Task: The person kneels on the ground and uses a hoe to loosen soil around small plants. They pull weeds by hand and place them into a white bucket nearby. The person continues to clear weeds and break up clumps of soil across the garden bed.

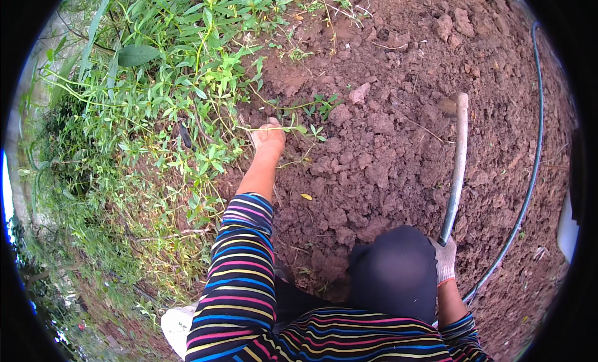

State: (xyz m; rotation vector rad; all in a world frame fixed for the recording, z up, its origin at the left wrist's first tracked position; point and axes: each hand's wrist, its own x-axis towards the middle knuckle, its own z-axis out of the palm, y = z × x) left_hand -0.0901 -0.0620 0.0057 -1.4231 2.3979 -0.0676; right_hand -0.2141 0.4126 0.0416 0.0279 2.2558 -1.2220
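My bare left hand (269,136) reaches out to the border between green weeds (215,81) and broken reddish-brown soil (373,151). A thin leafy stem lies across it; whether the fingers hold anything is hard to see. On my right hand (444,259) is a pale knitted work glove, closed round the lower end of a curved wooden tool handle (460,161). That handle points away from me over the soil. At its far end a metal head, possibly a hoe's, is partly sunk in or hidden by earth.
A dark hose (537,161) curves along the soil on the right. Dense weeds cover the left side. My dark-clad knee (397,273) is between my arms. A white object (178,331) sits at the lower left, another (566,229) at the right rim.
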